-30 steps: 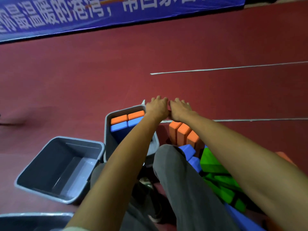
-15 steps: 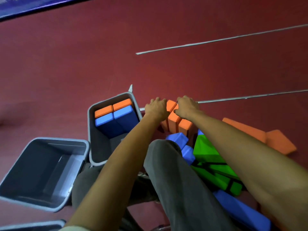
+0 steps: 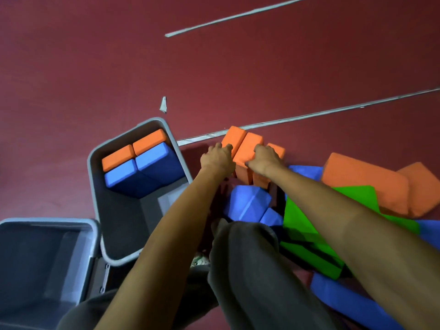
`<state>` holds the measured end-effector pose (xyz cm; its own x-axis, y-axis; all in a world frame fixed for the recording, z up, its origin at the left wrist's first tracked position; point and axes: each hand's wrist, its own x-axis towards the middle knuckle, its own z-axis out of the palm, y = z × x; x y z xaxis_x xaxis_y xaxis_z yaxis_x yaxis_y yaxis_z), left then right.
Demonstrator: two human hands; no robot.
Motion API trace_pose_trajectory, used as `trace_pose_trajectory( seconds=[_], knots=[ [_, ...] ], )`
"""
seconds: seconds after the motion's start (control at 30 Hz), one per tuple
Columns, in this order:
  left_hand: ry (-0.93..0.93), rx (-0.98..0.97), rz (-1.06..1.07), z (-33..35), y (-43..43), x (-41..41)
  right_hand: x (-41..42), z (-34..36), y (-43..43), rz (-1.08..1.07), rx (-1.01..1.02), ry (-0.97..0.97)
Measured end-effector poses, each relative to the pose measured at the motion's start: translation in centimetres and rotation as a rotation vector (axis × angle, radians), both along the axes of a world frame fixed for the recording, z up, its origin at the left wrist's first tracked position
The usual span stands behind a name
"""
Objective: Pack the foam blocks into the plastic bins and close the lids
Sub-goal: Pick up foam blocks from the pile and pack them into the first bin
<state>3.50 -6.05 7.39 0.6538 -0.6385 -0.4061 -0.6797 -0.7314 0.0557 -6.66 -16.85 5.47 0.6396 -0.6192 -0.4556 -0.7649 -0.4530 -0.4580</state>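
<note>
row of three orange foam blocks [image 3: 247, 151], standing on edge on the red floor [image 3: 238, 79] and pressed side to side between the two grips. the left grip [image 3: 217, 159] curls round the outer block on its own side, and the right grip [image 3: 265, 159] curls over the tops at the other end; both are grasping the row, neither is released. likely failure: the row is held by sideways squeeze alone, so if either grip slackens in the lift the middle block could slip down and out; soft foam may also bow under the squeeze. the target, a grey bin [image 3: 91, 177] just outboard of the left grip, already holds packed blocks [image 3: 142, 172] at its far end, and the free room lies at its near end, close to the left forearm. a block edge catching the bin rim would tip the row. a second grey bin [image 3: 47, 221], further outboard and nearer the body, holds nothing visible. outboard of the right grip, flat orange blocks [image 3: 364, 182], green blocks [image 3: 307, 215] and loose blue blocks [image 3: 247, 201] crowd the floor. the person's knee [image 3: 250, 258] stands between the forearms, so the clearest path appears to be up and across over the left side.
</note>
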Motion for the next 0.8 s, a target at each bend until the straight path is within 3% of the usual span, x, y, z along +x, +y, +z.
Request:
trace_pose_trajectory(
  seconds=[0.27,0.4,0.57,0.63,0.73,0.8],
  knots=[
    [0.069,-0.039,0.062,-7.3,-3.3,6.1,5.9,-6.3,-3.0,-0.256,0.074,0.038],
    [0.109,-0.059,0.087,-10.7,-4.1,8.1,9.1,-9.2,-3.3,-0.271,-0.100,0.037],
    [0.140,-0.110,0.120,-13.5,-4.5,9.0,12.6,-10.7,-2.3,-0.116,-0.216,0.207],
    [0.068,-0.106,0.068,-14.2,-4.2,9.2,13.7,-12.4,-2.2,-0.165,-0.177,0.280],
    [0.090,-0.187,0.125,-14.5,-3.4,9.1,14.8,-14.1,-2.9,-0.326,-0.076,0.379],
    [0.105,-0.229,0.150,-14.5,-2.8,8.6,14.7,-13.4,-3.0,-0.324,-0.077,0.442]
  ],
)
